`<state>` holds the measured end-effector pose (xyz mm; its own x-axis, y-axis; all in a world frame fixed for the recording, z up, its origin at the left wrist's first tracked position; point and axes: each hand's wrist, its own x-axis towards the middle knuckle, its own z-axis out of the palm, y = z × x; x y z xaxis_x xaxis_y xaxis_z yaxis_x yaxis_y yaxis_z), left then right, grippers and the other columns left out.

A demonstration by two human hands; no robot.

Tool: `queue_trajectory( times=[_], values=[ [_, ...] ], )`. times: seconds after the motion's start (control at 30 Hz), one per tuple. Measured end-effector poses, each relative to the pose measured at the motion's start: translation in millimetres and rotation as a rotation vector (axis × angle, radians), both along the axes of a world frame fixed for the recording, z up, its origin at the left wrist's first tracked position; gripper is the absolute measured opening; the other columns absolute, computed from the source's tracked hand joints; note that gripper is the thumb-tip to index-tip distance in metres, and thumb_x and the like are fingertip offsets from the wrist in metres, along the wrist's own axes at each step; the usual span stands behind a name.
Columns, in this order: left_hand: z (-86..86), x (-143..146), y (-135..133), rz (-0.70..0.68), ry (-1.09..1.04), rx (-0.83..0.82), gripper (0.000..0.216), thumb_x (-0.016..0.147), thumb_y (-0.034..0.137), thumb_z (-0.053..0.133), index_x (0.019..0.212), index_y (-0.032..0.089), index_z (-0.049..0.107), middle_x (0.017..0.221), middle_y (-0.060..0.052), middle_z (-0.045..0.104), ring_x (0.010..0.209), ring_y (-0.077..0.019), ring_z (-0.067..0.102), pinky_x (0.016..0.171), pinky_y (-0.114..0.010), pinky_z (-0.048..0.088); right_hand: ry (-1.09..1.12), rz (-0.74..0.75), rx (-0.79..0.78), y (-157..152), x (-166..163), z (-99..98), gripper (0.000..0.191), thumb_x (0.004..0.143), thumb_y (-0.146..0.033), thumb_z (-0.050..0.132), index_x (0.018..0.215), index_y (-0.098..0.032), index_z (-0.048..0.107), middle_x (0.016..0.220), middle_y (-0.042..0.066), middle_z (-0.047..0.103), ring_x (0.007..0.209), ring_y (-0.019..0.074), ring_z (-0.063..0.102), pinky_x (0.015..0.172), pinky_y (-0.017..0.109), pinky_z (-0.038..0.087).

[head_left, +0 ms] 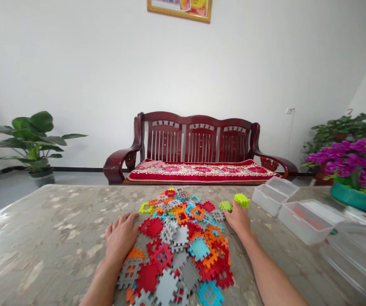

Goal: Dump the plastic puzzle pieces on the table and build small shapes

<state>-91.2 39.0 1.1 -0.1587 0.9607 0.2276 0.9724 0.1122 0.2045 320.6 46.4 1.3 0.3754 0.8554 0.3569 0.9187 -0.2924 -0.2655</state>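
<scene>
A long heap of notched interlocking plastic tiles [180, 236] in red, grey, orange, blue and yellow-green runs down the middle of the table. My left hand [121, 233] rests open and palm down on the left border of the heap, holding nothing. On the far right side, my right hand [239, 217] is closed at a yellow-green notched block [242, 199]; its fingertips are partly hidden. Another yellow-green piece [225, 206] lies at its thumb side. A grey lattice tile [217, 215] sits just left of that hand.
Clear plastic boxes [267, 199] with lids stand at the right, one box [307, 221] holding something red. More clear plastic [358, 250] lies nearer. A teal pot [358, 197] of purple flowers is at the right edge. Behind the patterned table [58, 238] is a wooden bench [198, 140].
</scene>
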Motion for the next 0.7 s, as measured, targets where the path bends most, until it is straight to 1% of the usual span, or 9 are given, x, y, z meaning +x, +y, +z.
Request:
queue_trajectory(
  times=[0.07,0.13,0.2,0.23,0.3,0.37,0.5,0.6,0.7],
  values=[
    [1.0,1,-1,0.004,0.009,-0.005,0.042,0.092,0.028,0.036,0.127,0.029,0.060,0.137,-0.007,0.057,0.126,-0.0255,0.051,0.108,-0.045,0.031,-0.031,0.006,0.041,-3,0,1.5,0.045,0.082,-0.029,0.057,0.125,-0.018,0.060,0.116,0.016,0.067,0.105,0.0308,0.061,0.090,0.039,0.044],
    [1.8,1,-1,0.004,0.014,-0.010,0.042,0.093,0.027,0.036,0.127,0.029,0.060,0.137,-0.007,0.057,0.127,-0.0253,0.051,0.108,-0.045,0.031,-0.043,0.044,0.130,-6,-3,2.6,0.043,0.082,-0.025,0.055,0.124,-0.018,0.061,0.120,0.016,0.065,0.109,0.0304,0.058,0.095,0.041,0.042],
    [2.4,2,-2,0.004,0.017,-0.009,0.042,0.093,0.027,0.036,0.127,0.028,0.060,0.137,-0.007,0.057,0.127,-0.0250,0.050,0.108,-0.045,0.031,-0.016,0.138,0.207,-9,-9,2.5,0.038,0.083,-0.021,0.051,0.119,-0.020,0.064,0.121,0.012,0.065,0.112,0.0270,0.056,0.100,0.038,0.040],
    [2.6,2,-2,0.003,0.020,-0.006,0.042,0.092,0.026,0.036,0.127,0.028,0.060,0.138,-0.007,0.057,0.127,-0.0247,0.050,0.108,-0.044,0.031,0.006,0.200,0.221,-11,-13,1.9,0.036,0.084,-0.020,0.049,0.116,-0.021,0.065,0.119,0.010,0.066,0.112,0.0249,0.057,0.101,0.036,0.040],
    [2.9,2,-3,0.003,0.022,0.000,0.042,0.092,0.025,0.037,0.126,0.028,0.061,0.138,-0.007,0.057,0.127,-0.0242,0.050,0.107,-0.043,0.031,0.051,0.305,0.186,-14,-23,0.1,0.032,0.086,-0.019,0.046,0.109,-0.022,0.069,0.114,0.008,0.069,0.108,0.0222,0.059,0.099,0.033,0.041],
    [3.3,2,-3,-0.004,0.016,-0.002,0.042,0.092,0.025,0.036,0.126,0.027,0.060,0.139,-0.008,0.057,0.127,-0.0244,0.050,0.107,-0.044,0.032,0.086,0.352,0.114,-16,-34,-1.6,0.030,0.088,-0.021,0.046,0.103,-0.024,0.071,0.108,0.006,0.072,0.104,0.0213,0.062,0.095,0.032,0.043],
    [3.7,4,-3,-0.008,-0.001,-0.011,0.042,0.093,0.026,0.037,0.128,0.026,0.059,0.139,-0.009,0.056,0.130,-0.0256,0.047,0.109,-0.047,0.029,0.138,0.375,0.047,-21,-50,-0.2,0.029,0.089,-0.023,0.045,0.099,-0.026,0.072,0.105,0.003,0.074,0.100,0.0193,0.064,0.090,0.029,0.045],
    [3.6,5,-3,-0.009,-0.008,-0.023,0.042,0.093,0.031,0.039,0.131,0.026,0.057,0.140,-0.009,0.055,0.132,-0.0263,0.044,0.110,-0.047,0.027,0.153,0.355,0.058,-23,-55,5.4,0.029,0.089,-0.024,0.045,0.101,-0.026,0.072,0.106,0.003,0.074,0.100,0.0187,0.065,0.089,0.029,0.045],
    [3.5,6,-2,-0.021,-0.003,-0.034,0.043,0.092,0.037,0.042,0.130,0.026,0.057,0.142,-0.009,0.054,0.134,-0.0277,0.042,0.110,-0.050,0.025,0.173,0.348,0.103,-20,-61,14.2,0.030,0.089,-0.026,0.045,0.102,-0.025,0.072,0.107,0.004,0.073,0.101,0.0196,0.065,0.091,0.030,0.045]
  ],
)
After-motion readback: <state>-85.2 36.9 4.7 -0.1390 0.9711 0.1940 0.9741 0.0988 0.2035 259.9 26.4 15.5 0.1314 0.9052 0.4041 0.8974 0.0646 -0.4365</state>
